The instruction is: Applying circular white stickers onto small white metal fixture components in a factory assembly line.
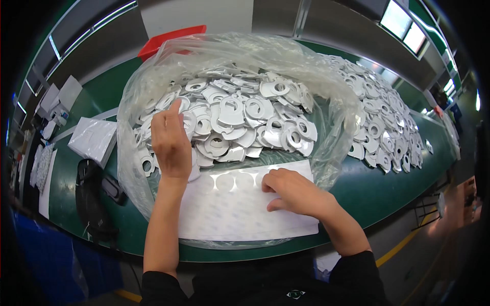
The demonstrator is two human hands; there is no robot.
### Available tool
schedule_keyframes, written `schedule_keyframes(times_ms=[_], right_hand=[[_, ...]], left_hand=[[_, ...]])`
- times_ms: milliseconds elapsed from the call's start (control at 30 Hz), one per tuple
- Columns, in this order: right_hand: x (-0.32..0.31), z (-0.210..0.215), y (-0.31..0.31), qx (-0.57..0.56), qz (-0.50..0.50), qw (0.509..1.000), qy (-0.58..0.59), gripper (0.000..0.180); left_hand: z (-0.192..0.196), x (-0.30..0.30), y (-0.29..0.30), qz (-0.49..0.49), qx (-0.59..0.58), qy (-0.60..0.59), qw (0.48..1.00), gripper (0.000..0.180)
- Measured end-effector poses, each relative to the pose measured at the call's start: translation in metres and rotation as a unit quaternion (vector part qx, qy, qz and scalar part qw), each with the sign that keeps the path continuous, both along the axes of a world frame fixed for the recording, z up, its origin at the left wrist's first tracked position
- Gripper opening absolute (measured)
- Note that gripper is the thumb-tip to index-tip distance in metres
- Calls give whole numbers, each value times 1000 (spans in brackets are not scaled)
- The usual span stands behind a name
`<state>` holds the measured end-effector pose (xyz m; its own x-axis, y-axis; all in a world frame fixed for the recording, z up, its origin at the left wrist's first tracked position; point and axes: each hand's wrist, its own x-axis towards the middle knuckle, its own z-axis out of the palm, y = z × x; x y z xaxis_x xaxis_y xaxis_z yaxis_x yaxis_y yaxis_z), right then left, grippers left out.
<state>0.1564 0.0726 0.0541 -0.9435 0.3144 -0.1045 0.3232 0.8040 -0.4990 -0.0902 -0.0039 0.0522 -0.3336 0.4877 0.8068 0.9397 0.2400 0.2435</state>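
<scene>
My left hand (pixel 172 143) is raised at the left side of a heap of flat white plastic parts (pixel 229 112), each with a round hole. Its fingers are bunched together; whatever they may grip is hidden behind them. My right hand (pixel 293 191) rests over the right part of a white sheet with round stickers (pixel 229 214), its fingers bent and the thumb apart from them. A row of clear round stickers (pixel 225 182) shows along the sheet's upper edge, left of my right fingertips. The sheet lies just in front of the heap.
A large clear plastic bag (pixel 339 107) spreads open around the heap. Another pile of white parts (pixel 383 117) covers the right of the green table (pixel 357 196). At the left lie a wrapped white package (pixel 93 137) and a black pouch (pixel 92 199). A red bin (pixel 168 42) stands behind.
</scene>
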Motion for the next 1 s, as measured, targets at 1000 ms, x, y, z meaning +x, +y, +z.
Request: schedule_keyframes(times_ms=[1000], right_hand=[[2,0,2,-85,14,996,32,20]], left_hand=[[-33,65,-7,-407,33,-794,451,28]])
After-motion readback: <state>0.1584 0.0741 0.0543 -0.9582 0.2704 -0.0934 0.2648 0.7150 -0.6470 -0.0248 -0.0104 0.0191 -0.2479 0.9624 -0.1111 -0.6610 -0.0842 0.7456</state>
